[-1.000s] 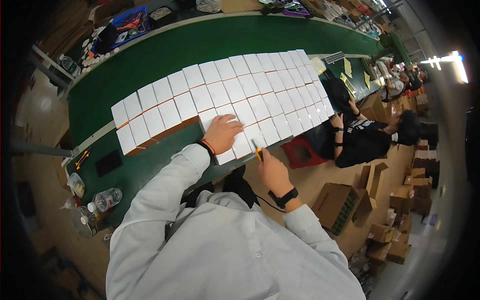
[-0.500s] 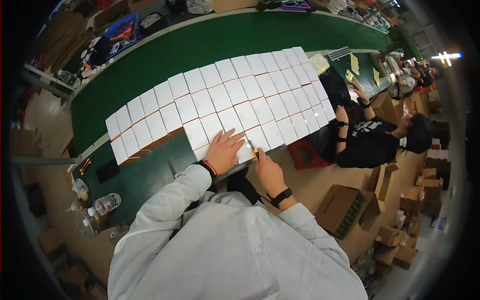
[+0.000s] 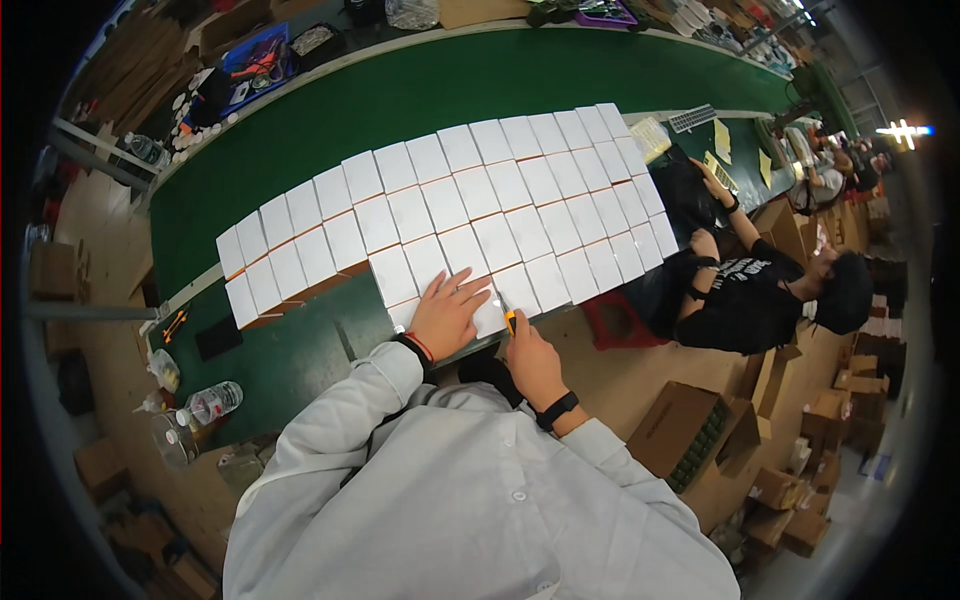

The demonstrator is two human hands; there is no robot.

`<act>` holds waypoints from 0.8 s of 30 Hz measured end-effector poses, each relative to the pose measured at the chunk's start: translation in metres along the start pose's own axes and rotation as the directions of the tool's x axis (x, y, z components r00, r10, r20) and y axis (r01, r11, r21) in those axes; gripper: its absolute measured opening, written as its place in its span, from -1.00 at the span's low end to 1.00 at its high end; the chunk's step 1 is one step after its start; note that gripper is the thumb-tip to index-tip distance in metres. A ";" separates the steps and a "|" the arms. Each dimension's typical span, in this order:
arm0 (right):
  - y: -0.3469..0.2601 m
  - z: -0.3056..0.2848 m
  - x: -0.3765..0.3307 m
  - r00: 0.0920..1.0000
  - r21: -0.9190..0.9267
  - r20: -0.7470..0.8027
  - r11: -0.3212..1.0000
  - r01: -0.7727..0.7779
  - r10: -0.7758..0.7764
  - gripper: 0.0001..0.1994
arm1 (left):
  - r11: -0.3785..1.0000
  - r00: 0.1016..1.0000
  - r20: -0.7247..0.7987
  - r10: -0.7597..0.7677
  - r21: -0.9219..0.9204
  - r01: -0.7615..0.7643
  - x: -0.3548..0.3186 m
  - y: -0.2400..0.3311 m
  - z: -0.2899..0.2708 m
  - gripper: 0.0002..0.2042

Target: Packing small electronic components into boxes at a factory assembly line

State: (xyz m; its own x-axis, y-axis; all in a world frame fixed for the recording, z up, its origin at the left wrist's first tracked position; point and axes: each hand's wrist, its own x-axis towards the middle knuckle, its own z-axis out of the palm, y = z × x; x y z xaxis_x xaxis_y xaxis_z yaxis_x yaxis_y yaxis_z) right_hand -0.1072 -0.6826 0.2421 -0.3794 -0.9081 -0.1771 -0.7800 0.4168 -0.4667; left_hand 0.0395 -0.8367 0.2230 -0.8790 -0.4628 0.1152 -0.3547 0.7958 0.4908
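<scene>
Rows of white boxes [image 3: 420,211] with orange-brown edges lie close together on a green work table [image 3: 290,360]. My left hand [image 3: 447,314] rests on boxes in the nearest row, palm down with fingers spread. Just right of it, my right hand [image 3: 533,355] is closed round a yellow and black utility knife [image 3: 510,322]. The knife's tip points away from me, at the gap between two boxes in the near row. How far the blade reaches into that gap is too small to make out.
Beyond the boxes runs a green conveyor belt [image 3: 330,120]. A person in black [image 3: 745,300] sits at the right, by a red stool [image 3: 620,325]. Plastic bottles [image 3: 213,402] stand at the table's left end. An opened carton [image 3: 680,430] is on the floor at right.
The view has shifted slightly. My right hand and the knife have shifted slightly nearer to me along the box gap. My left hand stays spread on the boxes.
</scene>
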 end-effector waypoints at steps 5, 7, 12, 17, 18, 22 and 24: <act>-0.004 -0.003 0.000 0.999 -0.067 0.046 0.998 -0.012 0.015 -0.49 | 1.000 1.000 -0.001 -0.001 -0.014 0.001 0.000 -0.002 0.000 -0.51; -0.005 -0.003 0.000 0.999 -0.074 0.035 0.997 -0.014 0.016 -0.49 | 1.000 1.000 0.003 -0.002 -0.021 0.003 0.000 -0.001 0.000 -0.51; -0.010 -0.004 -0.002 1.000 -0.099 0.015 0.995 -0.017 0.019 -0.49 | 0.999 1.000 -0.006 0.008 -0.035 -0.008 0.000 -0.004 -0.001 -0.51; -0.011 -0.005 -0.002 0.999 -0.125 0.035 0.992 -0.001 0.006 -0.47 | 1.000 1.000 0.005 0.015 0.015 -0.015 0.000 -0.004 0.000 -0.51; -0.011 -0.004 -0.001 1.000 -0.122 0.029 0.993 -0.002 0.005 -0.47 | 1.000 1.000 0.012 0.013 0.018 -0.013 0.000 -0.003 0.000 -0.51; -0.013 -0.001 0.009 0.999 -0.231 0.044 0.973 -0.010 0.020 -0.50 | 1.000 1.000 0.002 0.009 -0.029 -0.009 -0.002 -0.004 0.000 -0.51; -0.007 -0.002 0.015 0.999 -0.267 0.032 0.964 -0.017 0.026 -0.52 | 0.999 1.000 -0.006 0.022 -0.023 -0.022 0.001 -0.001 0.002 -0.51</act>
State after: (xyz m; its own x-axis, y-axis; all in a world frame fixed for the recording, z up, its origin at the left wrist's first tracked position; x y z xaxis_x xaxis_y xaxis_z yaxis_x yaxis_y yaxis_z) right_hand -0.1086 -0.6991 0.2441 -0.3837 -0.8977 -0.2167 -0.8780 0.4274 -0.2157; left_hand 0.0381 -0.8375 0.2214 -0.8847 -0.4474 0.1311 -0.3276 0.7966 0.5080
